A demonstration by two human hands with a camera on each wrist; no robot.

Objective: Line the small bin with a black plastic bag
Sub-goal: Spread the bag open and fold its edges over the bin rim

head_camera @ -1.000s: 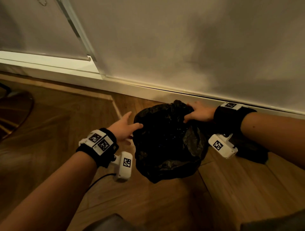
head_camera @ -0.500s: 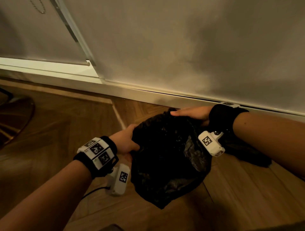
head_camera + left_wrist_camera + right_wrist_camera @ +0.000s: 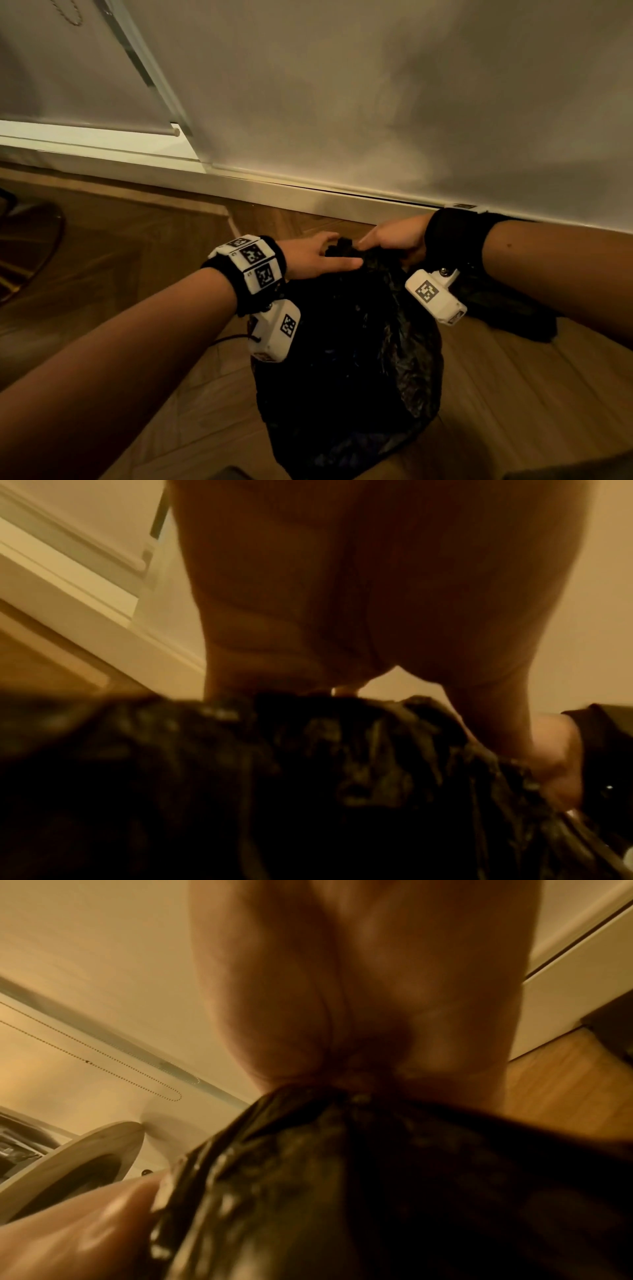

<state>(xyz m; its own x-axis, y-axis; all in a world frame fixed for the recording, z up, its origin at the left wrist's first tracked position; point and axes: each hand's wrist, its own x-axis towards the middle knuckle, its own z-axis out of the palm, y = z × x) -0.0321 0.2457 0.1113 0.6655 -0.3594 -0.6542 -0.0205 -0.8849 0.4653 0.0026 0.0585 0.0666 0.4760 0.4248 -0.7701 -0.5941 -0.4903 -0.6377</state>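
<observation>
By the baseboard [image 3: 308, 202], both hands meet at the bag [image 3: 349, 359] top: left hand [image 3: 315, 255] fingers flat on it, right hand [image 3: 394, 238] gripping its gathered edge; open floor [image 3: 513, 394] beside.

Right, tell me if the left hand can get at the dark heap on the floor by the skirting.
Probably not directly: the dark heap lies beyond the black bag and under the right forearm, and the left hand rests on the bag.
</observation>
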